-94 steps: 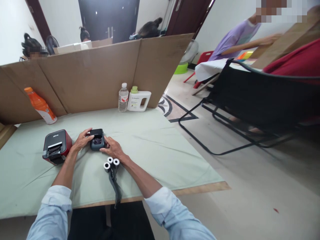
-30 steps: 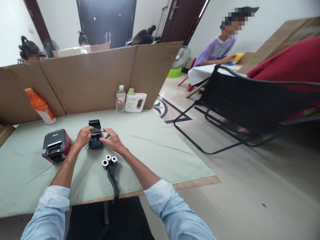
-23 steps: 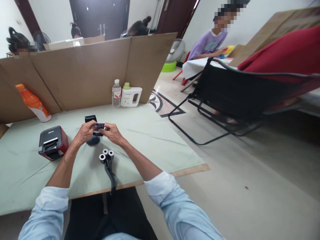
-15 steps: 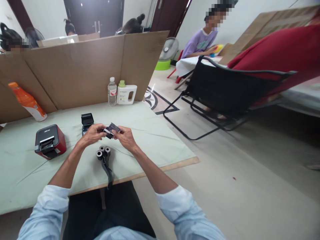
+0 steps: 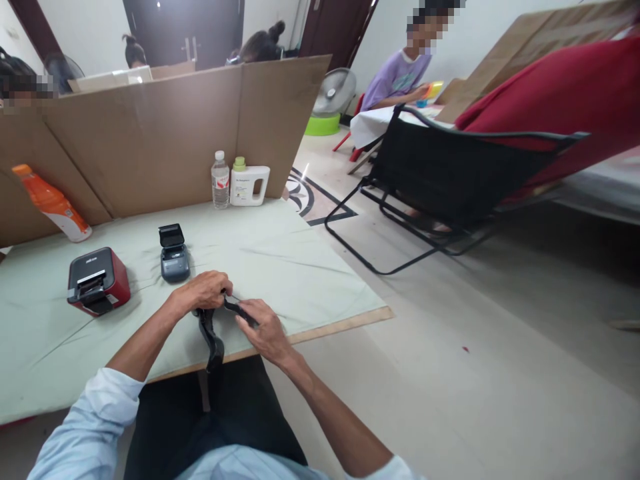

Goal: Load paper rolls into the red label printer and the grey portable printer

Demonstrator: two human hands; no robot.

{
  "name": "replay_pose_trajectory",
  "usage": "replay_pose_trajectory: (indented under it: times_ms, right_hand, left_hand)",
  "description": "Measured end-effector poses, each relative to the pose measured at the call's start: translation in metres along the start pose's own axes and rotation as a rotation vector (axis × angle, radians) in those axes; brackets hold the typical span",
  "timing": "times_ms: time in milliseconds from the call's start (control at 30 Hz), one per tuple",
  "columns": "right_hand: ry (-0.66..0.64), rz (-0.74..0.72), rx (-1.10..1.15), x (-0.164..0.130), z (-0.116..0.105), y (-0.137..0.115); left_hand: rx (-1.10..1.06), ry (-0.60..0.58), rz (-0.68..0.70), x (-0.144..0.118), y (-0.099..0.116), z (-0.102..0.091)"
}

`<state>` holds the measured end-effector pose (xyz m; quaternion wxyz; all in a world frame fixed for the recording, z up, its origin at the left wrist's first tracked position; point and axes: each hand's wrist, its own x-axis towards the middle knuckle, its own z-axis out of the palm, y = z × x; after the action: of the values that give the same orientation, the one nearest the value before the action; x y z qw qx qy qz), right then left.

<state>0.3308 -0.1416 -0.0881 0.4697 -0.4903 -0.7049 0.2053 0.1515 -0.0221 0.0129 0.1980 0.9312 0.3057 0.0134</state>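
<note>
My left hand (image 5: pixel 207 291), palm down, covers the spot where the small dark rolls stood, and its fingertips pinch one end of a dark strip (image 5: pixel 235 306). The strip slants down to my right hand (image 5: pixel 267 333), whose thumb and fingers close on its other part. Below my left hand, a black ribbon tail (image 5: pixel 213 343) runs over the front edge of the table. The rolls themselves are mostly hidden. Just beyond my left hand sits a small dark portable printer (image 5: pixel 174 263) with its lid raised.
A red and black label printer (image 5: pixel 100 283) stands at left on the cloth-covered table (image 5: pixel 310 267). At the back are an orange bottle (image 5: pixel 53 203), a water bottle (image 5: pixel 220 181), a white jug (image 5: pixel 247 187) and a cardboard screen (image 5: pixel 165 140). A black folding chair (image 5: pixel 450 167) stands right; people sit beyond.
Both hands have come down and nearer to me, from beside the small printer to the rolls. My left hand now hides the rolls, and the small printer shows fully.
</note>
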Motion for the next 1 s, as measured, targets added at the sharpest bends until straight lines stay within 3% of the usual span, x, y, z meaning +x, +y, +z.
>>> replay_pose_trajectory:
  times_ms: [100, 233, 333, 433, 533, 700, 1000]
  right_hand:
    - [-0.046, -0.055, -0.080, -0.003, 0.001, -0.003]
    - [-0.075, -0.099, -0.094, -0.006, -0.003, -0.004]
    - [-0.045, -0.044, -0.047, -0.006, -0.004, -0.003]
    - [-0.062, 0.032, 0.060, -0.001, -0.003, -0.004]
    - [-0.091, 0.058, 0.127, 0.006, 0.001, -0.008]
    - [-0.076, 0.064, 0.119, 0.009, 0.010, -0.011]
    - [-0.074, 0.049, 0.134, 0.009, 0.015, -0.015]
  left_hand:
    - [-0.104, 0.094, -0.037, -0.017, -0.005, -0.013]
    - [-0.175, 0.199, -0.257, -0.057, -0.017, -0.023]
    - [-0.242, 0.207, -0.418, -0.084, -0.019, -0.013]
    - [-0.310, 0.286, -0.513, -0.095, -0.011, 0.004]
    - [-0.360, 0.312, -0.511, -0.094, 0.000, 0.014]
    - [-0.394, 0.327, -0.494, -0.094, 0.005, 0.010]
    - [-0.292, 0.301, -0.441, -0.098, 0.015, 0.016]
